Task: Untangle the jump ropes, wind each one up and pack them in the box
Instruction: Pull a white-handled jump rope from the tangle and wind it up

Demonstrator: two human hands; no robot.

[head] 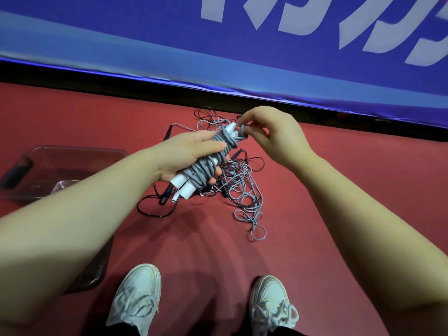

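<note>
My left hand [186, 156] grips a jump rope bundle [206, 163]: two white handles side by side with grey cord wound tightly around them. My right hand [269, 134] pinches the last grey loop at the bundle's far tip. On the red floor beneath lies a tangle of grey and black ropes [242, 187], with black handles poking out at its left. A clear plastic box [72, 156] stands on the floor to the left, partly hidden by my left forearm; a dark handle lies inside it.
A blue banner with white lettering [266, 44] runs along the far side, ending in a black strip at the floor. My two white sneakers [138, 294] are at the bottom of the view. Red floor stretches to the right of the tangle.
</note>
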